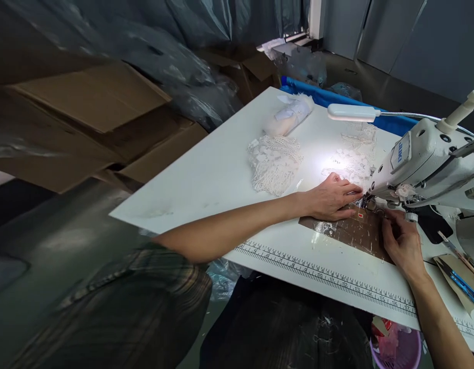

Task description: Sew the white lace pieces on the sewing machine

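Note:
My left hand (333, 197) lies at the needle area of a white sewing machine (425, 159). Its fingers are stretched out and apart, resting beside white lace (347, 163) lit by the lamp. On the other side of the needle is my right hand (404, 241), with thumb and fingers curled together. Small metal rings (371, 205) show by its fingertips; what the fingers pinch is hidden. Beneath both hands a brown plate (347, 234) covers part of the white table (206, 179). A pile of white lace (275, 163) lies left of the machine.
A wrapped pale bundle (289, 115) lies behind the lace pile. A lamp (352, 113) reaches over the table. Blue-handled snips (466, 287) rest at the right on cardboard. Cardboard boxes (91, 97) stand at left; a purple basket (398, 353) is below the ruler edge.

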{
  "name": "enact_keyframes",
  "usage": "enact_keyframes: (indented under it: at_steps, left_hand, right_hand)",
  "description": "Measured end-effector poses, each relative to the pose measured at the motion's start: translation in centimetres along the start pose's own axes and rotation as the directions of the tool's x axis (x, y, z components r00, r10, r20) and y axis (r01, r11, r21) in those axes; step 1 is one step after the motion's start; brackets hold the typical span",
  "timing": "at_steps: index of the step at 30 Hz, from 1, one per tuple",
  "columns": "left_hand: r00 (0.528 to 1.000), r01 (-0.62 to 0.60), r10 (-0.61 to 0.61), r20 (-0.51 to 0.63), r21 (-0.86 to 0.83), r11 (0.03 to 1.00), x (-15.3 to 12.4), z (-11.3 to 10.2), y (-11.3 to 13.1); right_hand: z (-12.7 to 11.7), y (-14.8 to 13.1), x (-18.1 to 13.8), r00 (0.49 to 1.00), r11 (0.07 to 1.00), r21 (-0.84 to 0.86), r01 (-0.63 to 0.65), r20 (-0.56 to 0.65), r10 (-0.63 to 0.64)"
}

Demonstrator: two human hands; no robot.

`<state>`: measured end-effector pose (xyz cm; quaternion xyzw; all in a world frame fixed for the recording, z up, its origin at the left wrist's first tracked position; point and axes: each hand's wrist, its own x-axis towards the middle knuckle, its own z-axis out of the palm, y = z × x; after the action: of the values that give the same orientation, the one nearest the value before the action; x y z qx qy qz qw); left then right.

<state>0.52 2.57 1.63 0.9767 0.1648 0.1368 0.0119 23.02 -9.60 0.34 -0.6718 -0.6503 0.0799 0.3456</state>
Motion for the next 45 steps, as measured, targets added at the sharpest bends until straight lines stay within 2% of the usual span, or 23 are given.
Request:
enact_keyframes:
  at_steps: [5,9,11,13,16,20,25,28,31,35,40,43,45]
  left_hand:
    - [0.996,0.051,-0.049,0.078,-0.025,0.998,0.3,-1.0,-0.7]
    - [0.992,0.043,-0.039,0.119,-0.035,0.998,2.1,-2.3,-1.7]
    - [0.993,0.006,-0.005,0.117,-0.011,1.000,3.7,-2.6,-2.2]
    - [0.984,-0.085,0.080,0.159,0.021,0.996,5.2,-2.5,-2.7]
    - [0.968,-0.165,0.143,0.206,0.096,0.982,6.1,-2.2,-3.1]
    - [0.992,-0.068,0.050,0.119,0.155,0.986,4.6,-1.9,-3.2]
    - [0.999,0.048,-0.049,-0.005,-0.079,0.996,1.7,-1.3,-3.4]
    - [0.994,0.041,-0.057,-0.097,-0.157,0.987,0.9,-0.7,-3.9]
    - [0.989,-0.023,0.021,-0.145,-0.009,1.000,0.7,-0.3,-4.3]
    - [0.968,-0.184,0.220,-0.120,0.259,0.948,0.6,-0.7,-4.1]
    - [0.899,-0.327,0.407,-0.163,0.368,0.870,0.4,-1.1,-3.7]
    - [0.890,-0.328,0.409,-0.201,0.340,0.881,0.3,-0.9,-3.8]
    - [0.906,-0.270,0.346,-0.244,0.297,0.916,0.4,-0.8,-4.0]
  right_hand:
    - [0.2,0.1,-0.1,0.998,0.998,-0.022,0.060,-0.023,-0.060]
    - [0.4,0.3,-0.2,0.998,0.998,-0.034,0.048,-0.038,-0.049]
    - [0.4,0.3,-0.2,0.998,0.998,-0.041,0.042,-0.037,-0.044]
    - [0.4,0.3,-0.1,0.998,0.998,-0.045,0.041,-0.038,-0.043]
    - [0.3,0.2,-0.1,0.997,0.998,-0.042,0.041,-0.060,-0.043]
    - [0.5,0.0,-0.1,0.995,0.997,-0.029,0.067,-0.069,-0.069]
    - [0.6,-0.4,-0.2,0.996,0.997,-0.027,0.074,-0.051,-0.075]
    - [0.5,-0.5,-0.2,0.997,0.998,0.001,0.057,-0.052,-0.057]
    - [0.3,-0.7,-0.3,0.998,0.998,0.027,0.056,-0.031,-0.055]
    - [0.1,-1.0,-0.5,0.999,0.998,0.040,0.044,0.001,-0.044]
    - [0.1,-1.1,-0.7,0.997,0.997,0.024,0.071,-0.016,-0.071]
    - [0.2,-1.0,-0.9,0.998,0.998,0.009,0.061,-0.008,-0.061]
    - [0.2,-0.9,-1.0,0.998,0.998,0.001,0.055,0.005,-0.055]
